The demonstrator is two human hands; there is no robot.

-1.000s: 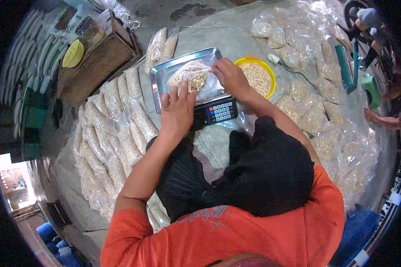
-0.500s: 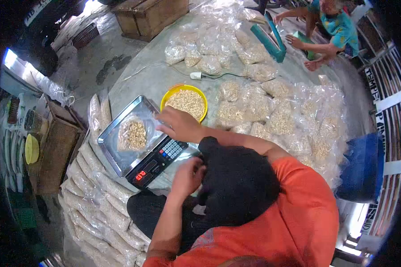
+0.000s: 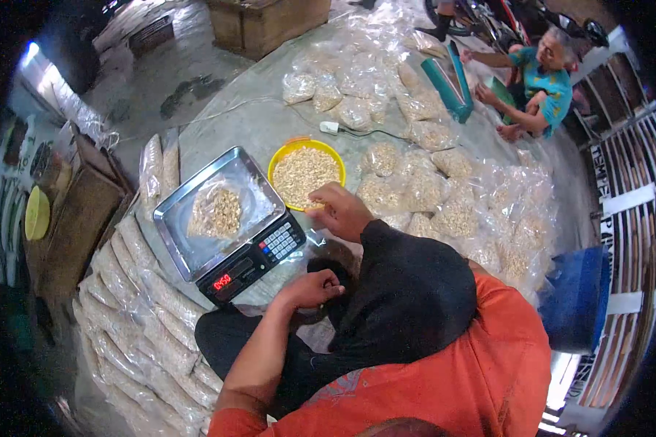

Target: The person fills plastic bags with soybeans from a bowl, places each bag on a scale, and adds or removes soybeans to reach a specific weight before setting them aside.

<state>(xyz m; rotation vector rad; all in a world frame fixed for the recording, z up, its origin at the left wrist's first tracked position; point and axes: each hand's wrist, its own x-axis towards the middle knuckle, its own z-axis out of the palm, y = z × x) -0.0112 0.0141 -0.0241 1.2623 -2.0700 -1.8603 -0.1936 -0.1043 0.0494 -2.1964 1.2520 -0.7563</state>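
My right hand [image 3: 344,212] is at the near rim of a yellow bowl [image 3: 342,169] of pale beans [image 3: 304,175]. Its fingers are curled together, with a few pale beans showing at the tips. Resting by my knee, my left hand [image 3: 312,290] is loosely closed and nothing shows in it. On the steel pan of a digital scale [image 3: 251,255] lies an open clear plastic bag [image 3: 216,211], partly filled with beans. The scale's red display reads about 0.450.
Filled bean bags [image 3: 423,189] cover the floor on the right and farther back. Long filled bags [image 3: 135,306] lie stacked at left. Beyond them, a person [image 3: 543,91] squats by a green bag sealer [image 3: 448,84]. A white socket block [image 3: 329,127] and cable cross the floor.
My right hand has moved from above the scale back to the bowl's near rim. The bag holds more beans, and the reading has risen from about 0.370. My left hand has lowered slightly.
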